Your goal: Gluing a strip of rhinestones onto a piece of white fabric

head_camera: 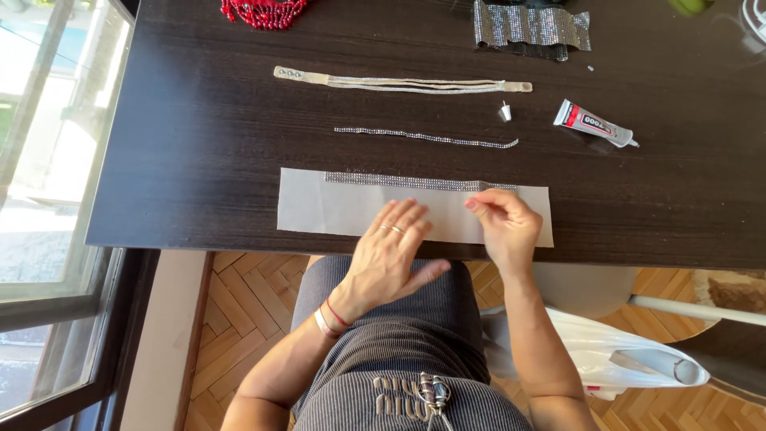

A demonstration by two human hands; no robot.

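A long white paper strip [319,209] lies along the near edge of a dark wooden table [199,144]. A band of silver rhinestone trim [399,181] runs along the strip's far edge. My left hand [391,255] lies flat on the paper with fingers spread and a ring on one finger. My right hand [503,223] pinches the right end of the rhinestone trim between thumb and forefinger.
Farther back lie a thin rhinestone chain [427,138], a beige choker band with snaps [399,82], a small glue tube [594,124] with its white cap [506,112] off, a rhinestone sheet [531,28] and red beads [263,12]. A window [48,160] is at left. A white bag [614,351] sits at lower right.
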